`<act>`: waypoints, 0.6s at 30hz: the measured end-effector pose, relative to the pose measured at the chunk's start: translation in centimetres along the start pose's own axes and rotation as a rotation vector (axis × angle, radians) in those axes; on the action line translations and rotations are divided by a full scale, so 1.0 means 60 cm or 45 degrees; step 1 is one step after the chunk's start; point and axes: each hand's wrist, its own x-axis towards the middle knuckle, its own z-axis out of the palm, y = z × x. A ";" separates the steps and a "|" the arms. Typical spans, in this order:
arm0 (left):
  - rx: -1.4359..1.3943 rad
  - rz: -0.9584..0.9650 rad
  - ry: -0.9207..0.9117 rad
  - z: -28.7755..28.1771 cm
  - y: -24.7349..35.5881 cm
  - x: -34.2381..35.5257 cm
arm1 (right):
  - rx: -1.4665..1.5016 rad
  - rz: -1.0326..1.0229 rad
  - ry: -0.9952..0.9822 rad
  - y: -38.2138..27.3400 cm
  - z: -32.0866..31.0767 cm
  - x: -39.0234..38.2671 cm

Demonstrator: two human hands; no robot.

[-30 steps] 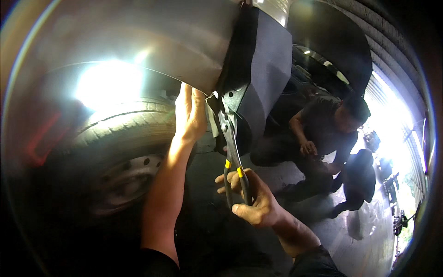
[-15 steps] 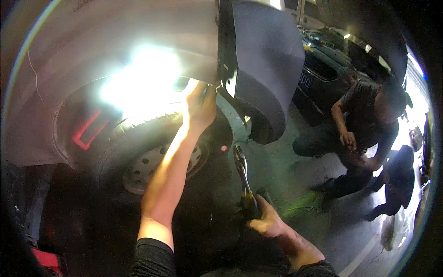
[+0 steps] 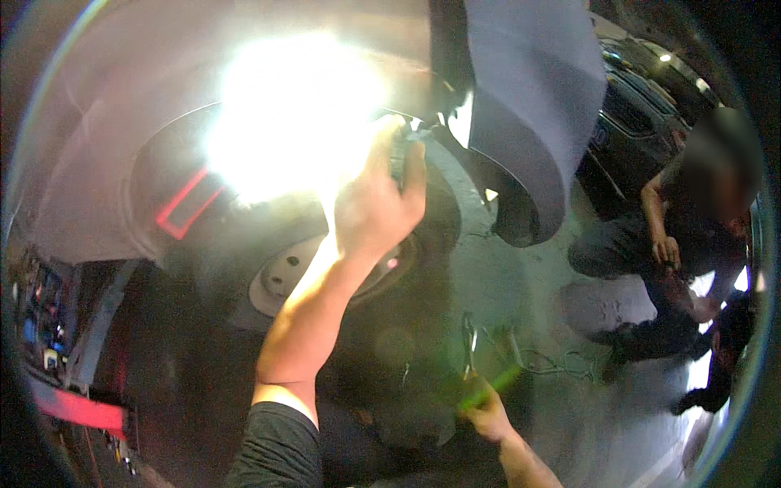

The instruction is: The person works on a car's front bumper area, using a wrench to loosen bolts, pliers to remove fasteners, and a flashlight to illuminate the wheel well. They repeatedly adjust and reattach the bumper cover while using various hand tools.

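Note:
My left hand (image 3: pixel 374 207) reaches up to the wheel arch of a vehicle. Its thumb and fingers are apart, fingertips by the lower edge of the body panel (image 3: pixel 407 49), close to the gap beside the grey bumper piece (image 3: pixel 529 106). Strong glare hides part of the arch and some of the fingers. Low on the right, my right hand (image 3: pixel 488 415) is closed round the handles of a pair of pliers (image 3: pixel 470 337), whose metal jaws point upward, away from the panel. Below my left hand sits the wheel, with its pale steel rim (image 3: pixel 281 276).
At right a person (image 3: pixel 691 211) crouches on the floor, hands together, in front of another vehicle (image 3: pixel 626 114). A thin cable or hose (image 3: pixel 561 362) lies on the floor. A red object (image 3: pixel 81 411) and assorted items (image 3: pixel 45 325) are at far left.
My right hand has lowered the pliers away from the bumper piece, down and to the right. My left hand's fingers have spread at the panel edge. The view has shifted.

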 end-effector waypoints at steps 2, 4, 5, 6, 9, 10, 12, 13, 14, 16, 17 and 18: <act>0.258 0.353 0.055 -0.054 0.007 -0.003 | 0.289 0.148 0.078 0.030 -0.002 -0.010; 0.590 0.226 -0.090 -0.136 -0.003 0.006 | 0.250 0.169 0.124 0.053 -0.002 -0.020; 0.820 0.183 -0.174 -0.178 -0.016 0.016 | 0.277 0.174 0.127 0.057 -0.003 -0.026; 1.016 0.217 -0.292 -0.210 -0.036 0.034 | 0.278 0.270 0.172 0.058 -0.002 -0.029; 1.292 -0.125 -0.481 -0.274 -0.090 0.057 | 0.216 0.064 0.081 0.024 -0.014 -0.040; 1.239 -0.229 -0.542 -0.286 -0.101 0.060 | 0.122 0.103 0.069 0.004 -0.021 -0.041; 1.138 -0.346 -0.664 -0.300 -0.113 0.071 | -0.096 0.034 -0.008 -0.048 -0.043 -0.047; 1.072 -0.411 -0.722 -0.304 -0.111 0.073 | -0.128 0.026 -0.058 -0.073 -0.050 -0.047; 1.066 -0.397 -0.711 -0.308 -0.104 0.072 | -0.156 0.025 -0.108 -0.094 -0.052 -0.047; 1.033 -0.362 -0.665 -0.321 -0.076 0.061 | 0.150 -0.096 -0.205 -0.126 -0.051 -0.043; 1.057 -0.449 -0.734 -0.328 -0.060 0.049 | 0.141 -0.129 -0.199 -0.134 -0.049 -0.041; 1.072 -0.492 -0.762 -0.336 -0.042 0.034 | 0.152 -0.211 -0.229 -0.138 -0.047 -0.040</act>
